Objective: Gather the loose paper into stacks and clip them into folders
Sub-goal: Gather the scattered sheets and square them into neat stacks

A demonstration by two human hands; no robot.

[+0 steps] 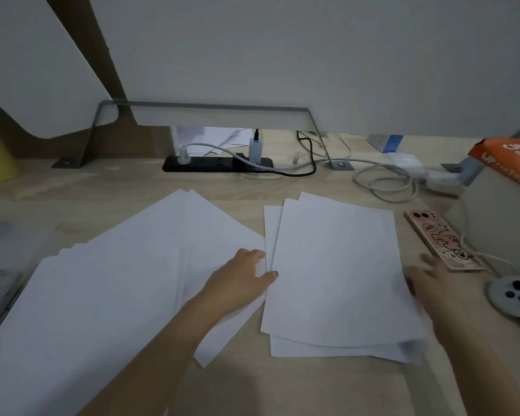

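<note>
Where left hand (241, 280) touches stack (336, 274), right hand (433, 283) opposite.

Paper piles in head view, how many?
3. A fanned spread at left, under the left hand; a rough pile at right, the right hand at its edge; some sheets behind the power strip, partly hidden.

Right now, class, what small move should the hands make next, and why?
Probably push both hands inward to square the right pile: the left hand is at its left edge, the right hand at its right edge, and its sheets lie fanned, with corners showing at top and bottom.
</note>
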